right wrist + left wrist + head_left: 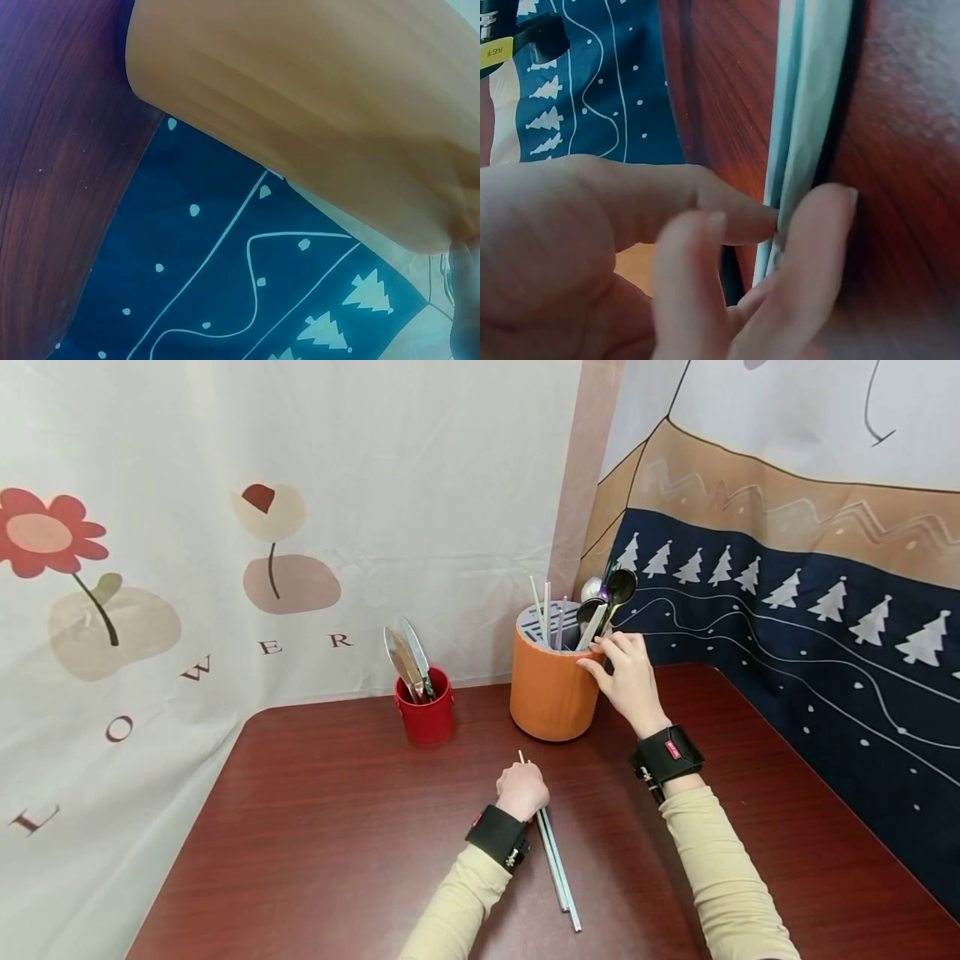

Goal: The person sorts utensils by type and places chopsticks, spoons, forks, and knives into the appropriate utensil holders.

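Observation:
My left hand pinches thin pale-green chopsticks near their far end, low over the table. In the left wrist view, the thumb and fingers close around the chopsticks. At the orange utensil holder, my right hand grips the front right rim, its thumb against the outer wall. Black spoons, a pale flat handle and several thin sticks stand in the holder's slotted top. The right wrist view shows mostly the holder's wall; just part of a finger appears at its edge.
A red bucket with several knives leaning in it stands left of the holder. The dark red-brown table ends at a pale printed curtain behind and a navy one with trees on the right.

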A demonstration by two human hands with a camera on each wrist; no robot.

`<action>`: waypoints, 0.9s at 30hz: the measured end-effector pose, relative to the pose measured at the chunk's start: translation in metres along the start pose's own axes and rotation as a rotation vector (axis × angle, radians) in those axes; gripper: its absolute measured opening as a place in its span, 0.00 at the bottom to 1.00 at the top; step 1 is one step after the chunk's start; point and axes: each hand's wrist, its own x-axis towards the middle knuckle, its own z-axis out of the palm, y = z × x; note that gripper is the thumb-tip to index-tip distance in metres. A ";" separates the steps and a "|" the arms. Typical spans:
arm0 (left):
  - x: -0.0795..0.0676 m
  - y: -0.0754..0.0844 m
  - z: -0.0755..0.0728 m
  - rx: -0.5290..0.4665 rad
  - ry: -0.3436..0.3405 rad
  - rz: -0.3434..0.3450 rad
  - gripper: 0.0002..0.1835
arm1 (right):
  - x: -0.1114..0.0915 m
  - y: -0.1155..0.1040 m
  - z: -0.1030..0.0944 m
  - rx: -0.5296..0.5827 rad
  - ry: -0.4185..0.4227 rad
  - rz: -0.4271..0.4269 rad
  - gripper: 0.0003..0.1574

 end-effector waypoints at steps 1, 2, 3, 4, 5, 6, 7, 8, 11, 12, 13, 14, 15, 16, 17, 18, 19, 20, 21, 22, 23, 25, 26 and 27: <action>0.000 0.001 0.000 0.001 -0.003 -0.007 0.07 | 0.000 0.000 0.000 0.001 0.001 -0.001 0.19; 0.000 0.001 0.000 0.004 -0.006 -0.011 0.08 | 0.000 0.000 0.000 0.001 0.002 -0.003 0.19; 0.000 0.002 0.000 0.007 -0.009 -0.016 0.08 | 0.000 0.000 0.001 0.000 0.002 -0.004 0.19; 0.000 0.002 0.000 0.003 -0.011 -0.019 0.08 | 0.000 0.000 0.001 0.000 0.004 -0.004 0.19; 0.000 0.002 0.000 -0.001 -0.006 -0.018 0.08 | 0.000 0.000 0.001 0.000 0.004 -0.005 0.19; 0.001 0.002 0.000 -0.011 -0.004 -0.021 0.08 | 0.000 0.000 0.001 -0.001 0.005 -0.004 0.19; 0.001 0.001 0.000 -0.023 -0.004 -0.026 0.09 | 0.000 0.001 0.001 -0.002 0.005 -0.004 0.19; 0.001 0.000 0.000 -0.034 -0.004 -0.029 0.09 | 0.000 0.001 0.001 -0.003 0.005 -0.004 0.19; 0.002 -0.003 0.000 -0.073 -0.001 -0.039 0.10 | -0.001 0.001 0.002 -0.005 0.004 -0.002 0.19; 0.002 -0.004 0.000 -0.082 -0.007 -0.044 0.10 | -0.001 0.001 0.002 -0.005 0.004 -0.002 0.19; 0.002 -0.005 -0.001 -0.085 -0.009 -0.042 0.11 | -0.001 0.001 0.002 -0.006 0.003 -0.002 0.19; 0.003 -0.006 -0.001 -0.087 -0.009 -0.037 0.12 | -0.001 0.001 0.002 -0.006 0.003 -0.001 0.19; 0.003 -0.007 -0.001 -0.090 -0.013 -0.033 0.12 | -0.001 0.001 0.002 -0.006 0.002 -0.001 0.18; 0.004 -0.007 -0.001 -0.093 -0.016 -0.027 0.12 | -0.001 0.001 0.002 -0.005 0.002 0.000 0.18; 0.004 -0.008 -0.002 -0.099 -0.022 -0.020 0.11 | -0.001 0.001 0.002 -0.006 0.001 0.000 0.18; 0.004 -0.009 -0.003 -0.108 -0.023 -0.014 0.10 | -0.001 0.001 0.002 -0.007 0.000 0.000 0.18; 0.004 -0.010 -0.004 -0.118 -0.026 -0.006 0.09 | -0.001 0.001 0.002 -0.007 0.001 -0.001 0.18; 0.004 -0.011 -0.005 -0.132 -0.026 0.000 0.08 | -0.001 0.001 0.001 -0.008 0.002 -0.002 0.18; 0.003 -0.012 -0.007 -0.146 -0.026 0.007 0.08 | -0.001 0.001 0.001 -0.009 0.002 -0.003 0.18; 0.003 -0.012 -0.009 -0.164 -0.021 0.015 0.08 | -0.001 0.001 0.001 -0.010 0.003 -0.005 0.18; 0.002 -0.013 -0.011 -0.179 -0.018 0.022 0.09 | -0.001 0.001 0.001 -0.009 0.005 -0.008 0.18; 0.001 -0.014 -0.016 -0.204 -0.006 0.036 0.12 | 0.000 0.001 0.001 -0.009 0.007 -0.010 0.18; 0.001 -0.014 -0.019 -0.215 -0.001 0.044 0.14 | 0.000 0.001 0.001 -0.009 0.008 -0.011 0.18; 0.000 -0.014 -0.022 -0.226 0.002 0.049 0.15 | -0.001 0.001 0.001 -0.009 0.008 -0.011 0.18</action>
